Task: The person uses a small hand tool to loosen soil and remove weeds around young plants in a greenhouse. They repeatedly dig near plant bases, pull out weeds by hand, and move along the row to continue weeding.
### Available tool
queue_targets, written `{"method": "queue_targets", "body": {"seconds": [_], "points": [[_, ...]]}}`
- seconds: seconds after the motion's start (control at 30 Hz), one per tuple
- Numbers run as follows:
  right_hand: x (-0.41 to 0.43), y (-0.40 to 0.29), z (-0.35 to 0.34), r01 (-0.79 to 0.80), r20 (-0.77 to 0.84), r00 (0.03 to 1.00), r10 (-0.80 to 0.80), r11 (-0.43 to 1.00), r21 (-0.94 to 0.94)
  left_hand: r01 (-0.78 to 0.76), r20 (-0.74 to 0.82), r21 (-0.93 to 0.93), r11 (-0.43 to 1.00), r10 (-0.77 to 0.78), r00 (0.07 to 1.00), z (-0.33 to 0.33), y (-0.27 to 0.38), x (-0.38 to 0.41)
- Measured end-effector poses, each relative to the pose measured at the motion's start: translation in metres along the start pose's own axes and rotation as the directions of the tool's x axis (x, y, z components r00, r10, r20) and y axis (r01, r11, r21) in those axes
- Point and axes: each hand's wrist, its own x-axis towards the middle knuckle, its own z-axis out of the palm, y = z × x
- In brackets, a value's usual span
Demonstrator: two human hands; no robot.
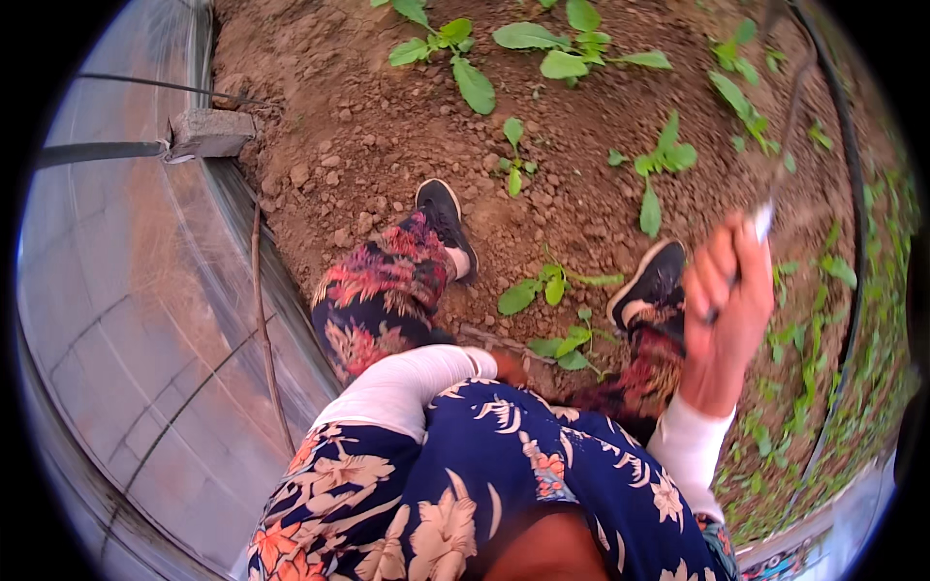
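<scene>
My right hand [726, 305] is raised at the right, its fingers closed around a slim hand tool [762, 220]. A pale, shiny part shows at the fist, and a thin dark shaft, blurred, rises from it towards the top right. My left hand [511, 368] hangs low near my knees, mostly hidden by my white sleeve and patterned top, so its grip cannot be made out. Close to it, small leafy seedlings [574, 341] grow between my shoes. Another seedling [661, 156] stands in the soil beyond my right shoe [650, 279].
Crumbly brown soil [327, 131] bears several more leafy plants [574, 54]. On the left runs a plastic sheet wall [123, 290], with a concrete block [213, 132] and a thin stick [260, 312] along its edge. A black hose [850, 160] borders dense greenery [883, 290] on the right.
</scene>
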Motion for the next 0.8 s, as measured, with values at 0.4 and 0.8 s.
{"method": "queue_targets", "body": {"seconds": [0.4,0.8], "points": [[0.074,0.001,-0.003,-0.141,-0.157,0.979,0.129,0.988,-0.068,0.235,0.088,-0.162,0.958,-0.224,0.971,-0.038,0.123,-0.106],[0.076,0.042,-0.106,-0.250,-0.475,0.880,-0.009,0.843,-0.477,0.352,0.162,-0.079,0.933,-0.337,0.928,-0.027,0.211,-0.196]]}}
